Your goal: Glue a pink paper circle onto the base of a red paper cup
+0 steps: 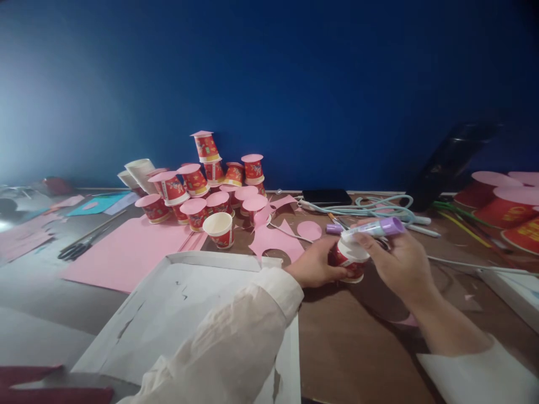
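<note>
My left hand point(320, 264) is wrapped around a red paper cup point(352, 259) that stands upside down on the brown table. In my right hand point(400, 264) is a glue stick point(373, 229) with a purple end, held nearly level, its tip at the cup's upturned base. Whether the tip touches the base is hard to tell. Just behind the cup lies a purple cap point(334, 229). A pink paper circle point(309, 230) rests on the table left of the cap, beside a cut pink paper scrap point(278, 238).
Several red cups with pink discs point(196, 179) are stacked near the blue wall. An upright cup point(219, 230) stands before them. Pink sheets point(122, 252), scissors point(78, 249) and a white tray point(168, 303) lie left. Pale cables point(379, 206) run behind my hands. More disc-topped cups point(517, 210) stand far right.
</note>
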{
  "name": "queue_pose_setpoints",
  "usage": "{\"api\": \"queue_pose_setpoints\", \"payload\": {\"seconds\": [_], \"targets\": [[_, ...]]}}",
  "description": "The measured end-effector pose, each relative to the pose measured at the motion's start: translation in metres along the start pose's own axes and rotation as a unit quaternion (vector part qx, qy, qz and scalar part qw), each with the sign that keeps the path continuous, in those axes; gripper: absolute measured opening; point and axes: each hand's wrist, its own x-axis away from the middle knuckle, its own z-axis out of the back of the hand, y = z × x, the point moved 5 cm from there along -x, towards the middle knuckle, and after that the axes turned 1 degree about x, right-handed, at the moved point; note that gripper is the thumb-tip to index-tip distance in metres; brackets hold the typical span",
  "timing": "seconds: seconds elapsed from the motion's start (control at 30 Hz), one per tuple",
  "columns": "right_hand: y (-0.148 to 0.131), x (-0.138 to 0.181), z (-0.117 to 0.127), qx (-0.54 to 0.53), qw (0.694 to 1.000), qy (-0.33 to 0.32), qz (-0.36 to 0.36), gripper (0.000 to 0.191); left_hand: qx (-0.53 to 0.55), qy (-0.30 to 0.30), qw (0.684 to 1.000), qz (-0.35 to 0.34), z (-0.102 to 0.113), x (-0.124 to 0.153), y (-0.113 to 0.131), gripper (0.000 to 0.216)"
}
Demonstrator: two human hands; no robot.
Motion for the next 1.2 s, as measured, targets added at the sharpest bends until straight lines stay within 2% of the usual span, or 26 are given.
{"api": "queue_pose_setpoints", "payload": {"seconds": [0.13, 0.23, 0.43, 0.63, 0.83, 1.03, 1.2], "targets": [[-0.003, 0.002, 0.004, 0.028, 0.999, 0.042, -0.015, 0.038, 0.011, 0.002, 1.0, -0.005, -0.001, -0.001, -0.001, 0.051], [-0.001, 0.004, 0.008, 0.003, 0.998, 0.058, -0.024, 0.041, 0.014, 0.0, 1.0, -0.025, -0.001, -0.001, -0.003, 0.051], [0.004, 0.009, 0.006, -0.022, 1.0, 0.011, -0.011, 0.048, -0.01, 0.004, 0.999, -0.045, -0.001, -0.002, -0.003, 0.049], [-0.007, 0.009, -0.001, -0.029, 0.998, -0.052, 0.007, 0.047, -0.04, 0.017, 0.998, -0.035, 0.0, -0.002, -0.003, 0.052], [-0.021, 0.008, 0.001, 0.034, 0.998, -0.02, 0.055, 0.045, -0.027, 0.01, 0.999, -0.026, -0.001, -0.002, -0.002, 0.051], [-0.008, 0.012, 0.006, 0.015, 1.0, 0.016, -0.003, 0.057, -0.013, 0.003, 0.998, -0.054, -0.001, -0.003, -0.006, 0.05], [-0.011, 0.01, -0.001, 0.003, 1.0, -0.01, 0.001, 0.061, -0.039, 0.008, 0.998, -0.044, 0.0, -0.001, -0.002, 0.048]]}}
